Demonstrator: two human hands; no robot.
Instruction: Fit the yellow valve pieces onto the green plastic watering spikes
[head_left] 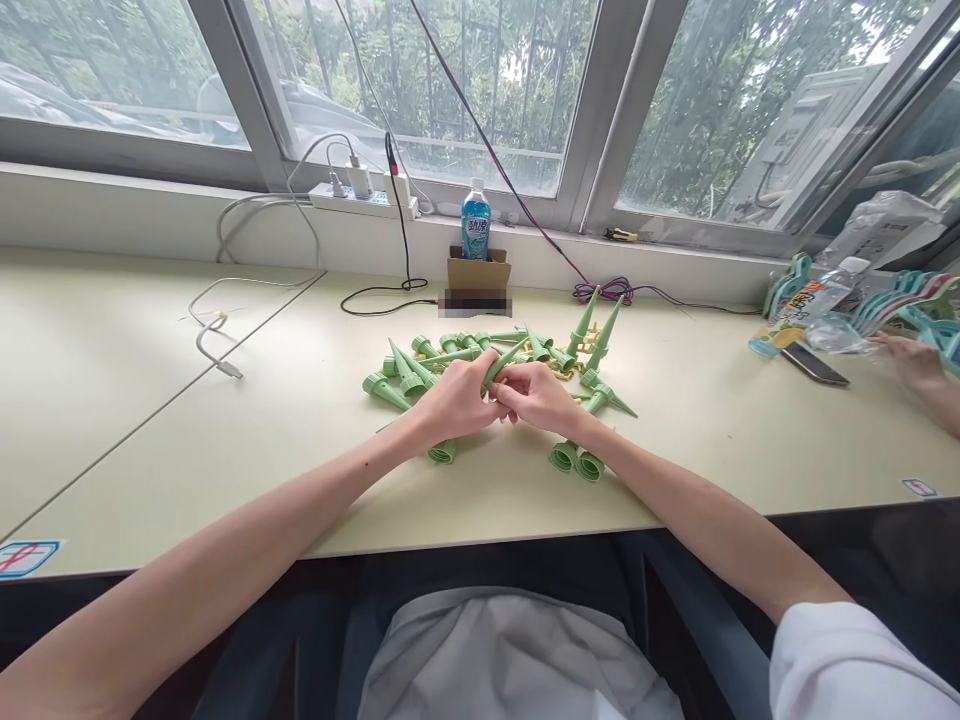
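My left hand (456, 402) is closed around a green plastic cone spike (504, 362) whose tip points up and to the right. My right hand (541, 398) meets it at the middle of the table, fingers pinched on the same spike's lower end; a small yellow part may be between the fingers, I cannot tell. Behind and around both hands lies a pile of several more green spikes (420, 368), some upright (583, 325), with small yellow pieces (564, 368) among them. Green spike ends (576, 460) lie just under my right wrist.
On the pale table (225, 430) stand a cardboard box (478, 272) and a blue bottle (475, 222) by the window sill, with a power strip (364, 195) and cables (225, 340). Another person's hand (916, 365) rests at the far right beside a phone (814, 365) and packaged goods (806, 305).
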